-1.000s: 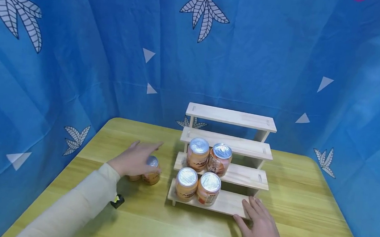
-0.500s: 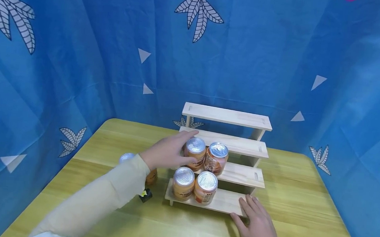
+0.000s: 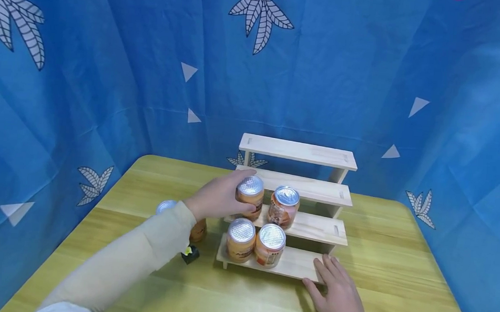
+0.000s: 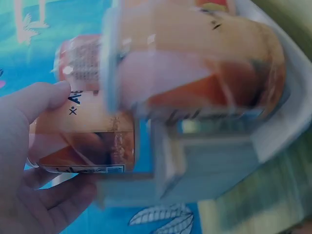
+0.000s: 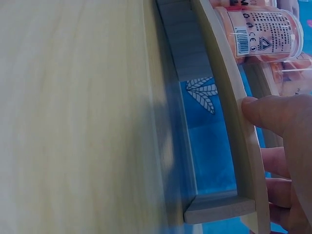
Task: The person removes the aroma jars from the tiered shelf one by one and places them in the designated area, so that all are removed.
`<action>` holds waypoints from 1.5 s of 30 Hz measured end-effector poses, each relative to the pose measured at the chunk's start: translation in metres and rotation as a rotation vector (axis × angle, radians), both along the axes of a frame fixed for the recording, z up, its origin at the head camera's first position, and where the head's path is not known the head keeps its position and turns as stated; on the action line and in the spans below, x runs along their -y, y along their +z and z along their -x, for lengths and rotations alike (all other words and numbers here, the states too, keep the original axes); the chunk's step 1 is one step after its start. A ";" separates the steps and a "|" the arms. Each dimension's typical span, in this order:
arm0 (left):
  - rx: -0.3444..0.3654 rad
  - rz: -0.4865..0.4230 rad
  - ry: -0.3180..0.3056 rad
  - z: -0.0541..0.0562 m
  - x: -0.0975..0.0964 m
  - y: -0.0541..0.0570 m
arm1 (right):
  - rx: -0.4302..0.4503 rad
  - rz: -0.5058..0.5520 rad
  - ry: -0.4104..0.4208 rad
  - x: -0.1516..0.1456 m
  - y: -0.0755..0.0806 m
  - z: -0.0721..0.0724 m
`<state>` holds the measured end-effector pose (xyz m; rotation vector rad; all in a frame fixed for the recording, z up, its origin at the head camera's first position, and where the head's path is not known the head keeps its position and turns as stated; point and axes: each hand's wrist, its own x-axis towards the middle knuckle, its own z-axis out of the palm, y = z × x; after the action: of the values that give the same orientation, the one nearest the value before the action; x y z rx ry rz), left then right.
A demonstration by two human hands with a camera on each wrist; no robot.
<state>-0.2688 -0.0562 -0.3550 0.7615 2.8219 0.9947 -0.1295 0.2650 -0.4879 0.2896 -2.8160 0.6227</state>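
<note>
My left hand (image 3: pixel 219 194) grips an orange-labelled can (image 3: pixel 250 186) with a silver lid, at the left end of the second tier of a pale wooden stepped rack (image 3: pixel 307 269). In the left wrist view thumb and fingers go round the held can (image 4: pixel 87 146). To its right, a small gap away, stands another can (image 3: pixel 284 208). Two more cans, a left one (image 3: pixel 241 241) and a right one (image 3: pixel 270 247), stand side by side on the bottom tier. My right hand (image 3: pixel 339 295) rests on that tier's right end, fingers on top and thumb at the front edge.
Partly hidden behind my left sleeve, two cans, one with its lid (image 3: pixel 166 205) showing and one with its side (image 3: pixel 199 230) showing, stand on the wooden table (image 3: pixel 241 298). A small black object (image 3: pixel 190 255) is beside the sleeve. Blue patterned cloth (image 3: pixel 344 85) hangs behind.
My left hand has moved right from the table cans to the rack and taken hold of the second-tier left can, which has shifted slightly left and up. My right hand stays on the rack.
</note>
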 end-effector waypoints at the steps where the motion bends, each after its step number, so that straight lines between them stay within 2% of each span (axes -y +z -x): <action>1: 0.005 -0.019 0.011 -0.001 0.004 0.003 | 0.002 -0.002 -0.001 0.000 0.000 0.000; 4: 0.011 -0.054 0.048 -0.004 0.019 0.011 | 0.005 -0.012 -0.002 0.000 0.001 0.001; 8: -0.006 -0.051 0.096 -0.006 0.040 0.014 | 0.006 -0.022 -0.004 0.000 0.003 0.001; 14: 0.006 -0.016 0.152 -0.008 0.065 0.003 | -0.003 -0.017 0.001 0.001 0.001 0.002; 17: 0.012 -0.001 0.151 -0.008 0.073 -0.005 | -0.007 -0.010 0.004 0.002 -0.001 0.002; 29: 0.018 0.018 0.109 0.005 0.070 -0.033 | -0.001 0.001 -0.004 0.002 0.000 0.001; 37: 0.080 0.030 0.093 -0.001 0.069 -0.045 | -0.011 0.004 -0.003 0.003 -0.001 0.000; 40: 0.102 0.041 0.069 -0.002 0.070 -0.052 | -0.028 0.005 -0.001 0.003 0.000 0.001; 45: 0.105 0.119 0.021 -0.005 0.071 -0.067 | -0.019 0.012 -0.002 0.002 -0.001 0.001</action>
<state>-0.2636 -0.1273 -0.4216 0.6492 2.7748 0.8345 -0.1301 0.2628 -0.4893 0.2886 -2.7931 0.6330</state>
